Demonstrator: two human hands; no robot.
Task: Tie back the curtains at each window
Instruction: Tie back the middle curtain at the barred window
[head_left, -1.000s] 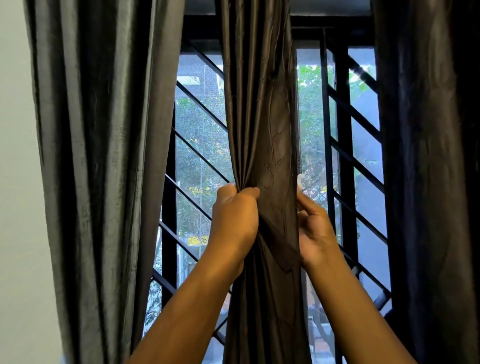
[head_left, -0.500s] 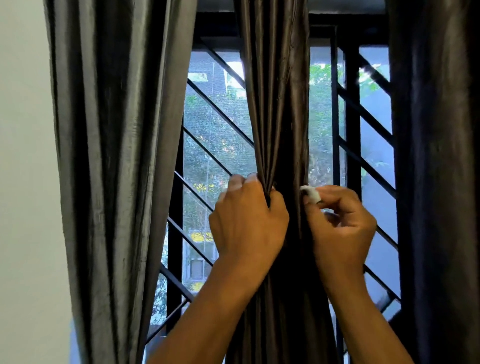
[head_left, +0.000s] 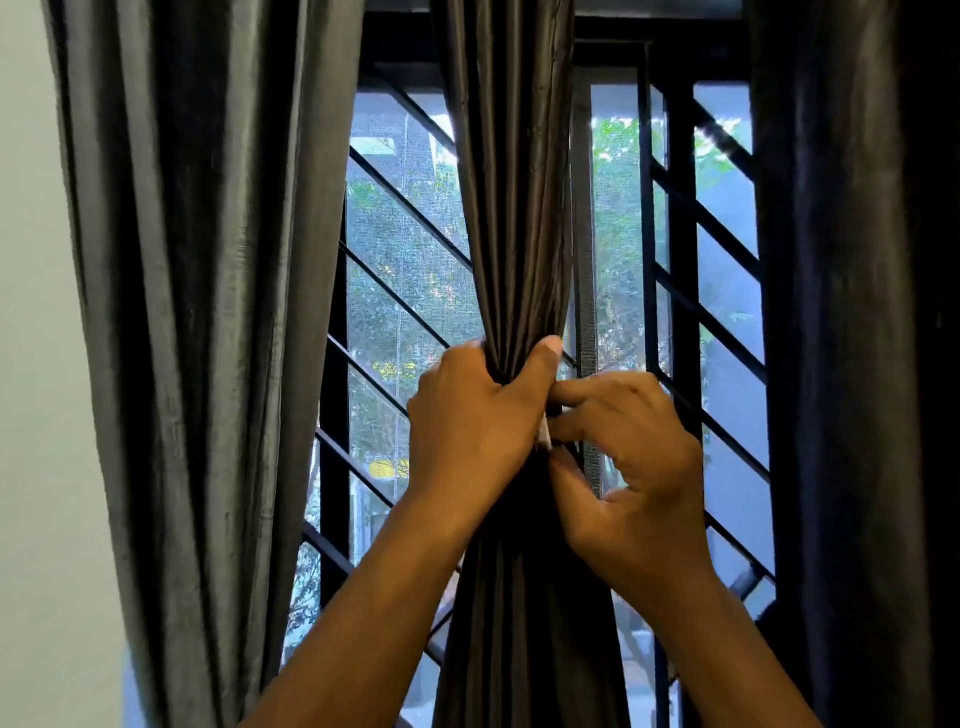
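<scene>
**Middle curtain bunched, tie not yet closed**

Head view: middle curtain (head_left: 511, 218) hangs at frame centre, gathered into a tight waist just below mid-frame. Left hand (head_left: 475, 426) is wrapped around the bunch, fingers (head_left: 543, 358) closed hard on the fabric, thumb up on the right side. Right hand (head_left: 636, 467) is touching it from the right, index and thumb pinching a small white tie end (head_left: 544, 435) at the seam between the two hands; other fingers loosely curled, holding nothing I can see. Can't tell how the tie runs behind the bunch.

Left curtain (head_left: 208, 312) and right curtain (head_left: 852, 312) hang loose at the frame edges, untied. Grille (head_left: 680, 312) sits behind.

Risks, my read:
- Left grip eases before the tie is fastened → folds spill out and need regathering.
- White end is small and slick-looking fabric sits under it → pinch slips and the tie drops.
- Tie fastened slack → bunch slides down.
</scene>
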